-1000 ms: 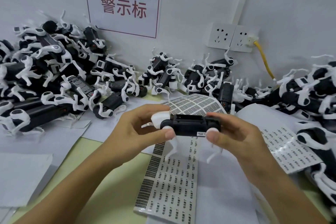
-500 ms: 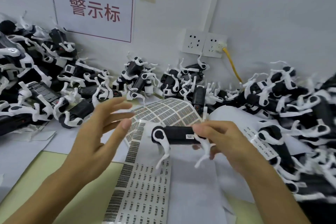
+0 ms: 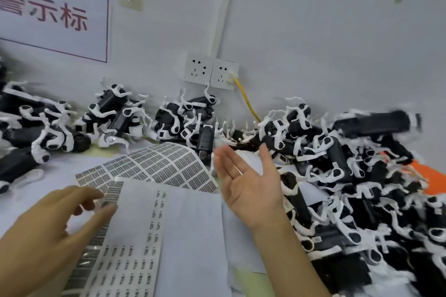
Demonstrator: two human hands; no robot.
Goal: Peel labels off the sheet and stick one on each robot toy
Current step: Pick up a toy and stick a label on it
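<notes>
Toy gone from my right hand [image 3: 248,183], fingers now spread, palm up at 3 o'clock; left hand [image 3: 55,226] empty, fingers apart over label sheet [image 3: 135,236].

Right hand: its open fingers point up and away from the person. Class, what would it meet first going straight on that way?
Most likely the black-and-white toy pile just beyond the right hand; its fingertips already look close, though depth is unclear.

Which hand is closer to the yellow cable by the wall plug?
The right hand. It is open, raised just below and left of the yellow cable, near the toy pile. The left hand is much farther, low at the left over the label sheet.
</notes>
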